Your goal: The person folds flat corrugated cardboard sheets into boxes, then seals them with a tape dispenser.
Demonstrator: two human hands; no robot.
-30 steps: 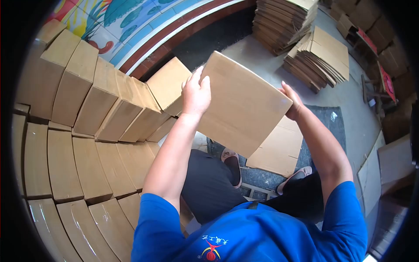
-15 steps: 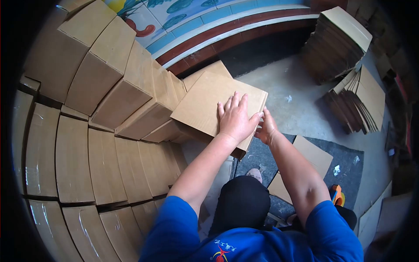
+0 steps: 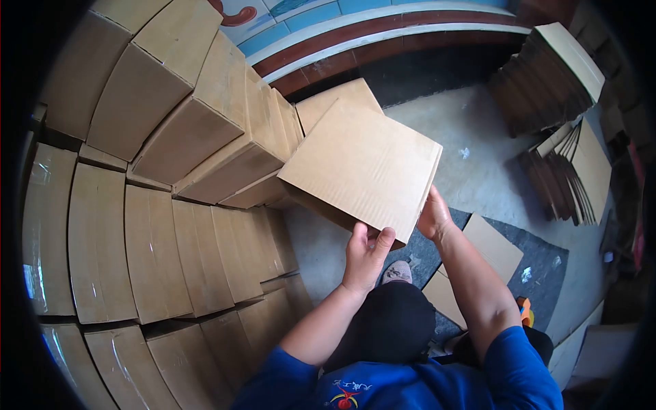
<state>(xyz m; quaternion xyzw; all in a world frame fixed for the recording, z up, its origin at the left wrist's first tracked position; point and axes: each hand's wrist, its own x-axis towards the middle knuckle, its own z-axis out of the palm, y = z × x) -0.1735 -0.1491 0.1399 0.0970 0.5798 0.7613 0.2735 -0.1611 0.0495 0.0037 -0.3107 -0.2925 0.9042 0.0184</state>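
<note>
A brown cardboard box (image 3: 362,164) is tilted in front of me, its broad plain face turned up. My left hand (image 3: 367,256) grips its near lower edge, with thumb raised and fingers partly hidden at the edge. At the box's right side, my right hand (image 3: 435,215) holds the edge, its fingertips out of sight behind the cardboard. Another cardboard box (image 3: 335,102) lies just behind, partly covered by the held one.
Stacked cardboard boxes (image 3: 157,253) fill the left side. Bundles of flattened cartons (image 3: 570,167) stand at the right. Below lie a dark mat (image 3: 540,253), a flat cardboard sheet (image 3: 485,249) and an orange tape dispenser (image 3: 525,311). A tiled wall (image 3: 307,31) runs along the back.
My left hand has moved from the box's top face down to its near edge. My right hand has slid slightly down along the right side. The view has shifted a little.
</note>
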